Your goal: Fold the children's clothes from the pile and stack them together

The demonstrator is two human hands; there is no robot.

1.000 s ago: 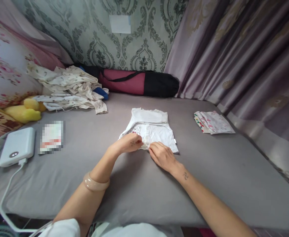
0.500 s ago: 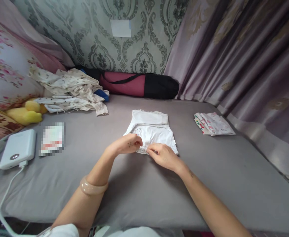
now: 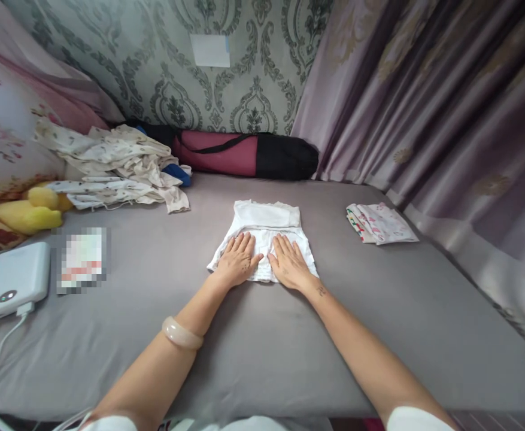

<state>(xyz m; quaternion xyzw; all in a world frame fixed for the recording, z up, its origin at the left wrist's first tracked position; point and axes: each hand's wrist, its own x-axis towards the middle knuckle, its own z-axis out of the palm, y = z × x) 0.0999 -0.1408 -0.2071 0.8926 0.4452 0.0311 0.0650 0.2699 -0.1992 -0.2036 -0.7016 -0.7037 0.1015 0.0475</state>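
Note:
A small white garment [image 3: 269,216] lies on the grey bed sheet in front of me, its far part folded over in a band. My left hand [image 3: 237,261] rests flat on the garment's near left part, fingers stretched out. Mirroring it, my right hand [image 3: 291,263] lies flat on the near right part with the fingers spread. Both palms press on the cloth, and neither hand grips anything. The thumbs point toward each other, with a strip of white fabric showing between them. Some of the garment is hidden beneath the hands.
Folded printed cloths [image 3: 381,224] lie to the right. On the left are a white power bank [image 3: 16,281] with a cable, a blurred packet [image 3: 82,258], a yellow plush toy [image 3: 26,212] and crumpled clothes [image 3: 123,164]. A maroon and black bag [image 3: 244,155] lies along the wall.
Both hands have gone from pinching the garment's near edge to lying flat and spread on it. The view has shifted slightly to the right.

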